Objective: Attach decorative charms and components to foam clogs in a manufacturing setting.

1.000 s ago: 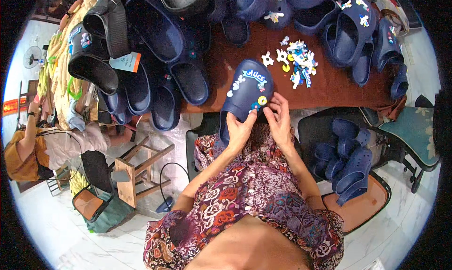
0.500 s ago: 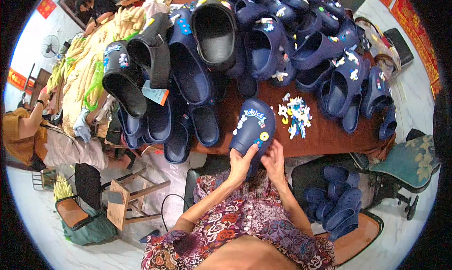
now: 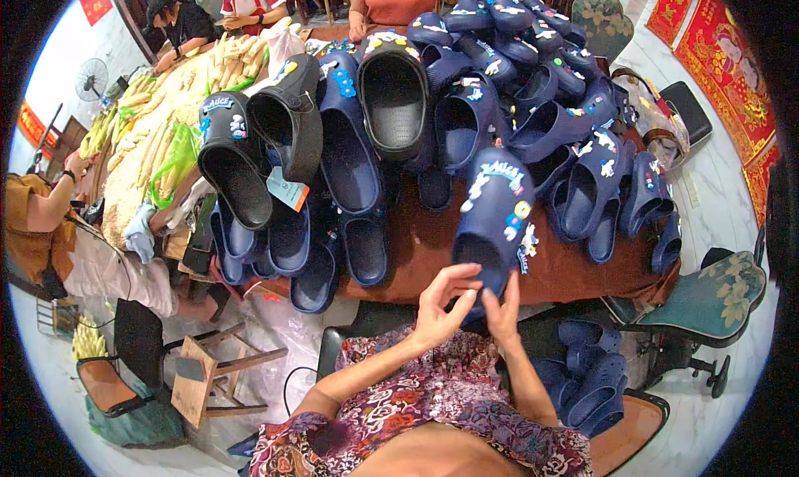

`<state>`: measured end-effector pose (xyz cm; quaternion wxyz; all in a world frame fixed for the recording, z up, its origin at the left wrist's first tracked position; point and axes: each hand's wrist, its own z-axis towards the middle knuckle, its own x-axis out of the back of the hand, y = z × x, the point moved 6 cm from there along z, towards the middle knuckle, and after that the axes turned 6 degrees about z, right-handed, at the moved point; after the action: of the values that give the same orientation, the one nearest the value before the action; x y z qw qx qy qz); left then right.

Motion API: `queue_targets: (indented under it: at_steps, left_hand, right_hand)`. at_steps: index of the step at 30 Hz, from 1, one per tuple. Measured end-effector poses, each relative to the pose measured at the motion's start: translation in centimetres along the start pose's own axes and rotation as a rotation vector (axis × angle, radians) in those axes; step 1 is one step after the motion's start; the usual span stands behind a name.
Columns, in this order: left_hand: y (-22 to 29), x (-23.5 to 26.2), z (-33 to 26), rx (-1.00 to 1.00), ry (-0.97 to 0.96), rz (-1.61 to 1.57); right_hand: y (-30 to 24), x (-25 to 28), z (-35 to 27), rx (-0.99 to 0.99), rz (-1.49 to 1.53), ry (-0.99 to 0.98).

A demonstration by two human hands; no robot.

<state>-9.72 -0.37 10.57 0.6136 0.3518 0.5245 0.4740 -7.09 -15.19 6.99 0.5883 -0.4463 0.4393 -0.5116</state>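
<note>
A navy clog with colourful charms and a lettered banner charm on its upper is held up over the table's near edge, toe pointing away. My right hand grips its heel end from the right. At the left of the heel, my left hand is bent, thumb and fingertips closed at the rim. The hands hide much of the heel. Just behind the clog's right side lies a small heap of loose charms, mostly covered by it.
Navy and black clogs crowd the brown-covered table; black clogs stand among them. More navy clogs lie on a chair at right. A wooden stool is at lower left. People sit across and left by piled pale yellow stalks.
The clog has moved right and tilted, with its opening now facing me. My right hand has come onto its heel end, while my left hand has shifted from its side to the heel.
</note>
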Motion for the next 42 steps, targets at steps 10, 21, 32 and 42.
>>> queue_targets:
  at_steps: [10, 21, 32, 42]
  left_hand:
    - [-6.7, 7.8, -0.4, -0.171, 0.193, 0.748]
    - [-10.7, 8.9, -2.2, -0.286, 0.120, 1.008]
    - [-10.4, 7.7, -1.6, -0.384, 0.041, 1.062]
    - [-12.2, 8.3, -1.9, -0.396, 0.023, 1.188]
  right_hand:
    - [-5.6, 4.8, 16.5, -0.057, -0.142, 0.157]
    - [-2.1, 5.5, 27.1, -0.041, -0.183, 0.155]
    - [0.4, 11.7, 15.6, 0.169, -0.632, 0.142]
    - [5.4, 20.6, -3.6, -0.117, -0.704, 0.393]
